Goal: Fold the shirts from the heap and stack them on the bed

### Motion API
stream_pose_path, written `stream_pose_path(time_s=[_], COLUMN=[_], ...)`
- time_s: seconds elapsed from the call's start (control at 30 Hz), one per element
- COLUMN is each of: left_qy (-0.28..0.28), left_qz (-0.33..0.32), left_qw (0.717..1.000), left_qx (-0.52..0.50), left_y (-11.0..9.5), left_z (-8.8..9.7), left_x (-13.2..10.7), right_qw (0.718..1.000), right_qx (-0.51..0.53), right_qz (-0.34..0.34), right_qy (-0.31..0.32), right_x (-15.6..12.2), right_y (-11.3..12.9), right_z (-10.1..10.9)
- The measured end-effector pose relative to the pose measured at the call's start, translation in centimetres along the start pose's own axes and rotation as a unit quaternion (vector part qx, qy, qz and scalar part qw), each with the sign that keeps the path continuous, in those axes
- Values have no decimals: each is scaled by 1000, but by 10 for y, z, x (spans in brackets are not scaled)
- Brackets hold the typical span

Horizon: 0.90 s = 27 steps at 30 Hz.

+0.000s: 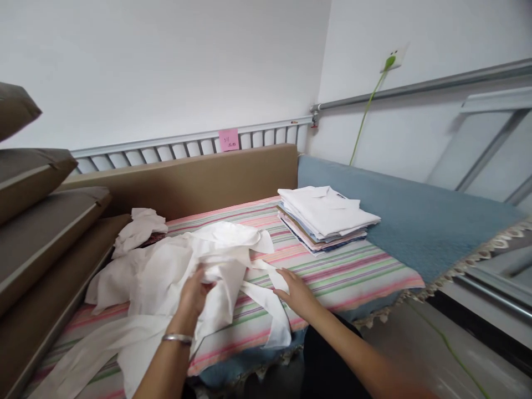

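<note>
A crumpled white garment [162, 271] with long loose fabric bands is spread over a striped cloth in front of me. My left hand [194, 292], with a silver bangle on the wrist, is closed on the garment's middle; its fingertips are partly hidden in the folds. To the right, my right hand [294, 291] has thumb and fingers around a narrow white band [272, 274] of the garment. Another band [270, 310] hangs toward the near edge. Beyond my right hand lies a stack of folded clothes [326, 213], with white pieces on top.
Brown cushions [54, 238] are piled at the left. A brown padded board [220, 174] and a radiator [149, 148] with a pink note [228, 139] line the back. At the right are a blue cover [399, 216] with lace trim and a green cord [366, 113].
</note>
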<state>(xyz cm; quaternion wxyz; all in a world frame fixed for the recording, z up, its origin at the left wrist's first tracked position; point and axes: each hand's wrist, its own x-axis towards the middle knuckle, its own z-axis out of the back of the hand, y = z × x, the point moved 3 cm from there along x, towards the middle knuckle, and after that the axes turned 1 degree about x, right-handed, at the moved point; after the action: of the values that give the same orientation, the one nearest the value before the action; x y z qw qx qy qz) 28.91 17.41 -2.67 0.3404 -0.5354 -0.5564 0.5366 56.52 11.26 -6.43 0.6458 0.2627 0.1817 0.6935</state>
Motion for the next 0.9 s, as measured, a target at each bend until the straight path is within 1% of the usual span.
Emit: stream_pose_path(time_s=[0.07, 0.1, 0.17, 0.27, 0.33, 0.43, 0.5, 0.57, 0.7, 0.73, 0.8, 0.9], left_qy=[-52, -74, -103, -115, -114, -108, -98, -83, -71, -65, -32, 30], left_qz=[1, -1, -2, -4, -7, -23, -35, -48, -89, -95, -97, -104], left_qw=[997, 994, 989, 982, 979, 975, 972, 972, 971, 973, 979, 986], left_qx=[-53, -74, -109, -149, -170, -196, -209, -216, -208, -202, -176, -123], left_y=[-18, -25, -34, -38, -39, -44, -48, -53, -65, -68, -74, -83], left_z=[30, 42, 58, 65, 64, 62, 60, 55, 37, 30, 11, -24], left_x=[7, 9, 10, 10, 10, 10, 10, 7, -6, -11, -19, -29], right_qw=[995, 991, 987, 984, 983, 982, 980, 978, 975, 974, 972, 971], right_qx=[-45, -63, -89, -121, -140, -162, -169, -171, -168, -165, -155, -139], right_qz=[-77, -96, -106, -106, -101, -96, -98, -98, -85, -80, -67, -34], right_qy=[42, 62, 85, 78, 58, 30, 41, 66, 116, 131, 161, 193], right_x=[-3, -5, -9, -10, -6, 5, 15, 25, 40, 42, 44, 44], right_y=[-22, -26, -24, -10, -4, -4, -6, -7, 2, 8, 24, 60], right_z=[-14, -22, -35, -44, -42, -35, -31, -28, -29, -33, -46, -78])
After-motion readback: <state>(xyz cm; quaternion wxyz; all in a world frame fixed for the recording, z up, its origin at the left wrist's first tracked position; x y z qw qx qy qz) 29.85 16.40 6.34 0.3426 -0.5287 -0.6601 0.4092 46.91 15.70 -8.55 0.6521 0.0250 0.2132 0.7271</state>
